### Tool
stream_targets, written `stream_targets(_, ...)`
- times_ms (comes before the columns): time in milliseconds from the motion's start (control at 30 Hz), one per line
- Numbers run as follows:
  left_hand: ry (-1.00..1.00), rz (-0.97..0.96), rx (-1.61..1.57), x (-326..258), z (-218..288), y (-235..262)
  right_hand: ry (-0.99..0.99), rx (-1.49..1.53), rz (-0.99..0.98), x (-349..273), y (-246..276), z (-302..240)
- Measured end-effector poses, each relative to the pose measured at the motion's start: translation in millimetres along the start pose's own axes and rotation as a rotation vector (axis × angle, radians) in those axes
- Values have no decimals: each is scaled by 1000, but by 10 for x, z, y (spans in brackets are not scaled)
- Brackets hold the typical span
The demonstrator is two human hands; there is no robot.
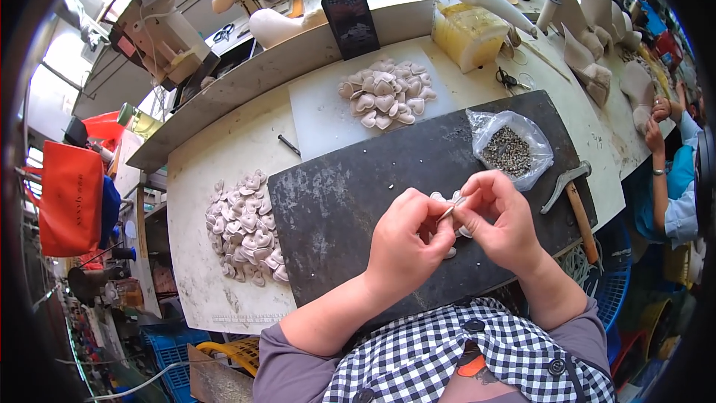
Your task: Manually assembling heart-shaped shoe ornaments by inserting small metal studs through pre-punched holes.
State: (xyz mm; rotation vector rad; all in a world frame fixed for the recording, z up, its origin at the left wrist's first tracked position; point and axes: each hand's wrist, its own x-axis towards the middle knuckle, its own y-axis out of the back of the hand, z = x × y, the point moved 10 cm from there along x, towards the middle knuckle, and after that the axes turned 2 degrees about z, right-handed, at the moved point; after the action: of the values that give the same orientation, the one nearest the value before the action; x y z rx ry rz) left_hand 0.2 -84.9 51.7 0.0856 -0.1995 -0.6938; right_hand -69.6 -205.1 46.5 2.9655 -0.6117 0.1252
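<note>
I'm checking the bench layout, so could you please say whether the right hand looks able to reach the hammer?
Probably yes: the hammer lies to the right of the right hand, and nothing stands between them, though that hand helps hold a small pale piece.

Small pale piece [448, 210], tilted, pinched between fingers [426, 207].

Workshop, small-parts handwork. Evidence: scuffed tabletop [198, 160] with a black work slab [328, 213] mid-frame; hammer [582, 220] and bag of tiny metal parts [538, 151] right of centre; heaps of matching heart-shaped pieces [250, 227] left and upper centre; cabled machine [162, 41] upper left; co-worker [677, 198] at right edge.
</note>
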Motion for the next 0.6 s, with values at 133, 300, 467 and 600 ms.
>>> stream_targets(133, -157, 3, 383, -1, 114, 32, 173, -350, -3, -19, -75, -120)
stream_targets(300, -102, 68, 518, 543, -283, 466, 252, -625, -29, 29, -31, -64)
stream_targets(467, -310, 264, 797, 1025, -550, 889, 340, -1034, 401, 257, 735, 23)
stream_targets(600, -332, 278, 872, 1184, -731, 865, 356, -1132, 292, 369, 688, 173)
